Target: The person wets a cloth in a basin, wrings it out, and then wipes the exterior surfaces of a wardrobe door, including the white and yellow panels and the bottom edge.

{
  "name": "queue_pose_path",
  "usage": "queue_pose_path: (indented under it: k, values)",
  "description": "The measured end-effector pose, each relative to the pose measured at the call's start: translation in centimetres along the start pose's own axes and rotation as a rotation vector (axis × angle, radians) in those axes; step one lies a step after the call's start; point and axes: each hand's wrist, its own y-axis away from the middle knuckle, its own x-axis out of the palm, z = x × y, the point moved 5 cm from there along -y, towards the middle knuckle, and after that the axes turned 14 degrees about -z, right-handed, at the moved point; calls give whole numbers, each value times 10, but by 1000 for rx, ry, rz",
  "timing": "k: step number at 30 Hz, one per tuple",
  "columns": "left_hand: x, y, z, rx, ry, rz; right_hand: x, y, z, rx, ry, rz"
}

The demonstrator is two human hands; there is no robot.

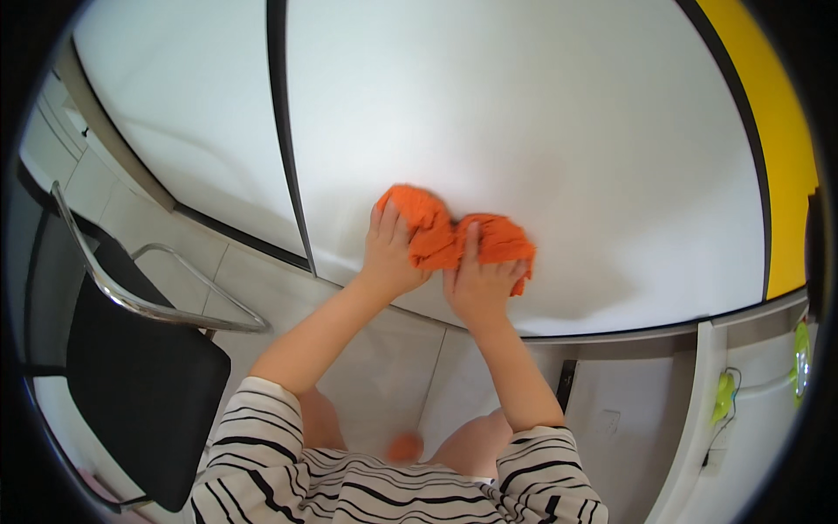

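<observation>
A bunched orange cloth (429, 245) lies against a large white panel (524, 118) framed by dark strips, like a sliding wardrobe door. My left hand (393, 255) presses the cloth's left part, its fingers spread over the edge. The right part sits under my right hand (481, 288), with one finger pointing up across the fabric and the others bent over its lower edge. Both hands are near the panel's lower edge, close together. Whether the two orange lumps are one cloth or two is hard to tell where they meet.
On the left stands a black chair (144, 386) with a chrome armrest (131, 301). Pale floor tiles (373, 367) run below the panel. A yellow panel (785, 157) borders the right side. A green-and-white device (723, 396) with a cable is at lower right. A blurred orange object (404, 449) shows near my legs.
</observation>
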Motion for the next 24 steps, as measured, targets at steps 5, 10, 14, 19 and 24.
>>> queue_pose_path:
  k: [5, 10, 14, 19, 24]
  values:
    - [7, 53, -3, 25, 61, 170, 14, 70, -7, -40, -4, 154]
    - [13, 42, -24, 29, -71, 262, -2, 55, -23, -23, -62, 172]
    - [28, -11, -58, 102, -60, 214, -30, 14, -55, 93, -25, -51]
    - [41, -10, -73, 64, -5, 206, -28, 40, -73, 223, -24, -165]
    - [41, 57, -70, 183, 16, 297, 3, 128, -65, 317, -16, -99]
